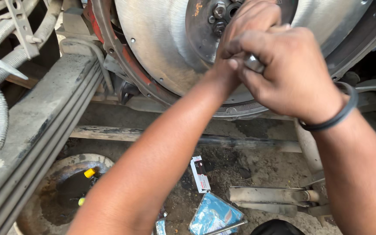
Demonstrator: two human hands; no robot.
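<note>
Both hands (266, 56) clasped at flywheel (162, 48)

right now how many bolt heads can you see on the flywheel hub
2: one bolt head near the top edge, another just below it. The left hand may hide more.

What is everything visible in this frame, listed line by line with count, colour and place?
flywheel: one, bare grey metal, top centre
hub bolts: at least two showing, rusty grey, flywheel centre
leaf spring: one stack, grey, left side
round pan: one, dirty grey, bottom left on ground
small carton: one, white and red, on ground
blue packet: one, bottom centre
metal tool: one, silver, in right-hand grip
wristband: one, black, right wrist
left hand: one, at flywheel hub
right hand: one, closed on tool
</note>
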